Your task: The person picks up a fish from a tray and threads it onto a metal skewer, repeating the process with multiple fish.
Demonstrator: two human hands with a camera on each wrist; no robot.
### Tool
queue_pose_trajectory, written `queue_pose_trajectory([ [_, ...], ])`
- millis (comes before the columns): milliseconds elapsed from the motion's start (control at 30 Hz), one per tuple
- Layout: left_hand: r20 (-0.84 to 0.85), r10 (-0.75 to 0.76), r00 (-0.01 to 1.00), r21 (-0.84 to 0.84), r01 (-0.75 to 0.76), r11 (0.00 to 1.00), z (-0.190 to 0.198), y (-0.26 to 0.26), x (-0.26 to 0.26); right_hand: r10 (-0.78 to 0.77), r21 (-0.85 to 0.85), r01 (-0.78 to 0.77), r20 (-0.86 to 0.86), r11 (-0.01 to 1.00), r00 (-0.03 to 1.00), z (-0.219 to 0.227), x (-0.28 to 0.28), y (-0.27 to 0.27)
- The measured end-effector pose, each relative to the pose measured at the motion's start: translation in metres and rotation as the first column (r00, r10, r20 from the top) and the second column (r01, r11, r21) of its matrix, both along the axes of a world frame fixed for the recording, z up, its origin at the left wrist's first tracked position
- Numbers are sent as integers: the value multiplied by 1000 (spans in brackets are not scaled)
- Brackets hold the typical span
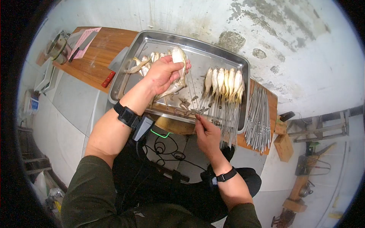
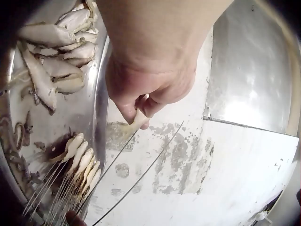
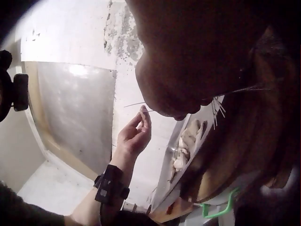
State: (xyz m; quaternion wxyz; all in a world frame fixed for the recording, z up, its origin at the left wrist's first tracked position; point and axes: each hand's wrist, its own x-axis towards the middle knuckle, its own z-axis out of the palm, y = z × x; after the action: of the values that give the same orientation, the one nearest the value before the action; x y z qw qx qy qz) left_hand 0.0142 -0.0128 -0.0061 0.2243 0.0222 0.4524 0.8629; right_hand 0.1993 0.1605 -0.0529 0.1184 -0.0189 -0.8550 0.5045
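From my station I see the person's left hand (image 1: 163, 76) with its grip closed round a fish (image 1: 178, 55), held above the left half of a metal tray (image 1: 159, 35). The right hand (image 1: 208, 136), near the tray's front edge, has its grip pinching two thin skewers (image 2: 111, 165). In my left wrist view one skewer meets the held fish, while the other's tip stands free beside it.

Below and beside the left hand I make out a pile of loose fish (image 1: 144, 68) in the tray. On the tray's right side lies a row of skewered fish (image 1: 226, 81), their rods sticking out over the front rim. Small scraps (image 1: 184, 103) lie in the tray between the hands.

Right of the tray, a bundle of skewers (image 1: 257, 117) rests on the wooden table (image 1: 99, 53). On the left I see a red-handled knife (image 1: 108, 79) just beside the tray, then a dark-handled knife (image 1: 87, 40) on pink paper (image 1: 80, 53), near a metal pot (image 1: 59, 49).
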Motion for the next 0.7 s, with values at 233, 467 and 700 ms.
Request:
queue_pose_trajectory([
  [233, -58, 3, 998, -58, -7, 998, 2, 5, 4, -29, -105, 31, 20, 994, 999, -6, -1, -7],
  [467, -55, 25, 998, -25, -26, 999, -2, 4, 1, -56, -114, 68, 113, 991, 992, -3, 2, -8],
  [700, -97, 13, 995, -96, -22, 995, 0, 6, 5, -67, -118, 76, 73, 990, 995, -2, -1, -11],
])
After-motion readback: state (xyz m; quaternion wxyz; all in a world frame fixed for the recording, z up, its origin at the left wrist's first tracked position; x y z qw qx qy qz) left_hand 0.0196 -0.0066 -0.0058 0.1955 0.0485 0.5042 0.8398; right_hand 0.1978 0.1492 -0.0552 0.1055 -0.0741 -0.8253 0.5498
